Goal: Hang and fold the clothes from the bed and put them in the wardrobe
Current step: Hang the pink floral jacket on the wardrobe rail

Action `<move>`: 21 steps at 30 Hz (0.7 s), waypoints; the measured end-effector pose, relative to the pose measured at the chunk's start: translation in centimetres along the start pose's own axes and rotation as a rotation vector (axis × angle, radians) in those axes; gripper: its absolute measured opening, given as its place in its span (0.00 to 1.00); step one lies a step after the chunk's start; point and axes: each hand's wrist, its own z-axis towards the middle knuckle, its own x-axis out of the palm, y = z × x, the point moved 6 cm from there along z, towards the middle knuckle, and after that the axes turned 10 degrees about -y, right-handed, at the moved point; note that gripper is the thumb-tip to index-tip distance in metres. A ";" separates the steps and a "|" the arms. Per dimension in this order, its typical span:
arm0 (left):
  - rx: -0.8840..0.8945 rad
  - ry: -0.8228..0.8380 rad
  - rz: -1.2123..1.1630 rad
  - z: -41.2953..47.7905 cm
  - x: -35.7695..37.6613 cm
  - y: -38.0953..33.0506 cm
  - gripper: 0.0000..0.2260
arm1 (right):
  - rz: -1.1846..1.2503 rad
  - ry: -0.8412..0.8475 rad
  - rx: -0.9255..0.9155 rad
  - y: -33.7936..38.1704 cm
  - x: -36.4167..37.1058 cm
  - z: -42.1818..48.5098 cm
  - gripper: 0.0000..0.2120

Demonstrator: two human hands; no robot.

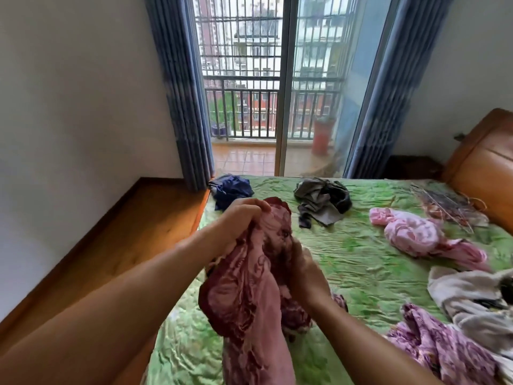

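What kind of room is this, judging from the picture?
Most likely a home bedroom: a bed with a green cover and wooden headboard, loose clothes on it, and blue curtains beside a glass balcony door.

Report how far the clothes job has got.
Done: nothing visibly folded or hung; no wardrobe in view. In hand: both hands, left and right, grip the maroon garment. Left: blue, grey, pink, purple, white heaps.

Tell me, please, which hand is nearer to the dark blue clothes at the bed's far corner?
Left. The left hand grips the dark pink garment just in front of the dark blue clothes; the right hand holds it lower, farther away.
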 end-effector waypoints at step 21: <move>0.697 -0.145 1.711 -0.1 -8.5 -3.6 0.23 | -0.843 -0.200 -0.869 10.4 -15.7 4.9 0.38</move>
